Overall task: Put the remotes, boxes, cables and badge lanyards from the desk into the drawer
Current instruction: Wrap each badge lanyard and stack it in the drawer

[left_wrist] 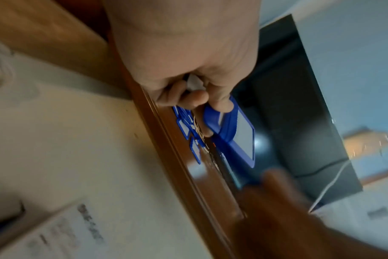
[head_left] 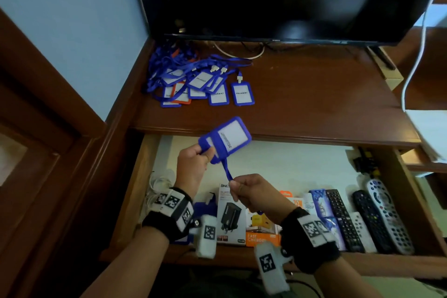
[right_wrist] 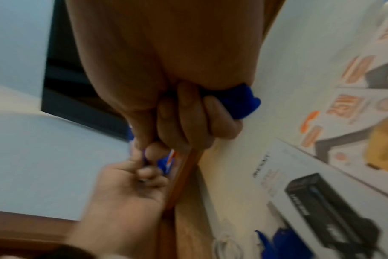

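Head view: mid-frame, both hands work over the open drawer (head_left: 154, 152).
Left hand (head_left: 191, 167): fingers curled round the blue badge holder (head_left: 226, 139), lifted clear, its strap wound across it.
Right hand (head_left: 251, 191): pinching the lanyard strap (head_left: 227, 172) taut, probably to bundle it compactly.
Remaining lanyards (head_left: 193, 80): heaped upper left on the worktop (head_left: 314, 94).
Drawer contents: charger boxes (head_left: 231, 215) lower centre, remotes (head_left: 372, 220) lower right.

- "PELAWAT" on the white cards of the blue badge holders (head_left: 242, 93) lying on the desk.
- "FAST CHARGER" on the orange box (head_left: 262, 237) in the drawer.
- "25W", blurred, on the same box.
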`<action>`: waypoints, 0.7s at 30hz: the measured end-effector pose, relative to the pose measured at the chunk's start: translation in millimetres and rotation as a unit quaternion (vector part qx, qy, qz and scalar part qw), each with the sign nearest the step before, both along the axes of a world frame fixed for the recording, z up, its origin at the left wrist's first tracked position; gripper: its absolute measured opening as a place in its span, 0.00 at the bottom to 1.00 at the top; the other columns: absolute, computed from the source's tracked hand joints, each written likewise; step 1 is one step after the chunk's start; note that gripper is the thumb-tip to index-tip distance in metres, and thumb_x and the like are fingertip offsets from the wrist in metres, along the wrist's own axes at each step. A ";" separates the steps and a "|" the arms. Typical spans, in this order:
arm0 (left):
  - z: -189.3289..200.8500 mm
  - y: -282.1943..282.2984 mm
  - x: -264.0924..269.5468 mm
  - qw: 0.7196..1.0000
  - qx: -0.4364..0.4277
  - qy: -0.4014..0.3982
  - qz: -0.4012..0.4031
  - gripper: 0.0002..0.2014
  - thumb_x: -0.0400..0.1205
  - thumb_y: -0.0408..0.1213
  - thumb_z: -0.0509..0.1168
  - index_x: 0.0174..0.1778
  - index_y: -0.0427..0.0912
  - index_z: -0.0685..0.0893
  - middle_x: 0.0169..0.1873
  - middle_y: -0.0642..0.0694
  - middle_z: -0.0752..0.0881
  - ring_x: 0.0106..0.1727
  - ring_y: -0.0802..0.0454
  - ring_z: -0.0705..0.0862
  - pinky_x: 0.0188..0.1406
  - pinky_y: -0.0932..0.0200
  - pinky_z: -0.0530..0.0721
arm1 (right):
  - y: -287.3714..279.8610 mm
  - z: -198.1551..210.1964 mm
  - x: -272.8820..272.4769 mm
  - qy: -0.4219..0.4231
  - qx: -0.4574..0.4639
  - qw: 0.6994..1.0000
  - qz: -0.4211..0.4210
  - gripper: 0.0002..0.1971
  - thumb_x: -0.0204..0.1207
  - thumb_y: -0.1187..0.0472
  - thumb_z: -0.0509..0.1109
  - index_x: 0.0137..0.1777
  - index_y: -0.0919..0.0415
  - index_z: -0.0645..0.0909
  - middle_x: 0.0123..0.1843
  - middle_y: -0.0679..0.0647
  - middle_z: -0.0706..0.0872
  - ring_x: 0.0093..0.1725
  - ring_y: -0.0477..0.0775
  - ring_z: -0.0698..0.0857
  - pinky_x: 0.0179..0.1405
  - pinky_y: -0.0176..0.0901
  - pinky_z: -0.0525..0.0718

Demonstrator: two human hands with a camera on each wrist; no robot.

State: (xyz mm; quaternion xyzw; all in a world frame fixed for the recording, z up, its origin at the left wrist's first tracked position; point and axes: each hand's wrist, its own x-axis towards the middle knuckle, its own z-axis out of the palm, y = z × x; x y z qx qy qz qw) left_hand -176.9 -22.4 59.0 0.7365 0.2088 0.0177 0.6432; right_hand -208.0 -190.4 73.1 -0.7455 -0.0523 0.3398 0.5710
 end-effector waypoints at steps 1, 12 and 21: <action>-2.1 0.7 -3.1 0.999 0.031 0.006 -0.026 0.06 0.81 0.29 0.66 0.39 0.39 0.85 0.21 0.53 0.75 0.18 0.65 0.72 0.24 0.69 0.70 | 0.3 9.3 -0.8 0.003 0.016 1.000 0.024 0.18 0.85 0.56 0.61 0.33 0.61 0.77 0.20 0.47 0.67 0.21 0.46 0.63 0.20 0.32 0.62; 6.3 9.4 -2.1 0.851 0.278 0.140 -0.422 0.08 0.78 0.42 0.70 0.43 0.42 0.88 0.41 0.46 0.89 0.44 0.49 0.87 0.49 0.50 0.83 | -25.9 21.1 32.1 -0.128 -0.072 0.988 -0.053 0.17 0.81 0.63 0.66 0.30 0.64 0.81 0.19 0.45 0.72 0.22 0.42 0.68 0.25 0.35 0.65; 23.3 36.8 -5.4 0.890 -0.098 0.059 -0.442 0.13 0.73 0.44 0.75 0.48 0.40 0.88 0.41 0.49 0.89 0.41 0.55 0.85 0.40 0.64 0.81 | -27.8 10.5 5.7 -0.061 0.081 0.992 -0.078 0.12 0.81 0.65 0.62 0.39 0.68 0.82 0.33 0.64 0.81 0.33 0.60 0.77 0.30 0.42 0.73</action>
